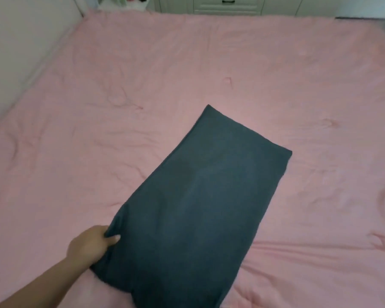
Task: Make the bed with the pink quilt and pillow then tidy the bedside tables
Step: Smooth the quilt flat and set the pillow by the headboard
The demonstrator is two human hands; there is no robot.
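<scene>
left hand (93,243): lower left of frame, thumb and fingers pinching the near left edge of the pillow (193,210).
right hand: out of frame, state can't be told.
pillow: dark grey-blue, flat, long; lies diagonally on the quilt (209,63) from bottom centre up to mid frame, far corner pointing toward upper centre.
quilt: pink, spread over the whole bed, shallow wrinkles at left middle and right edge.
headboard (20,41): pale, upper left.
bedside table (122,3): top left, small items on it, too blurred to name.
drawers (227,5): white, top centre.
step: likely placing or straightening the pillow.
risk: one-handed edge grip could drag the pillow skewed; pulling may bunch the quilt under it and add wrinkles; soft edge could slip from the pinch.
</scene>
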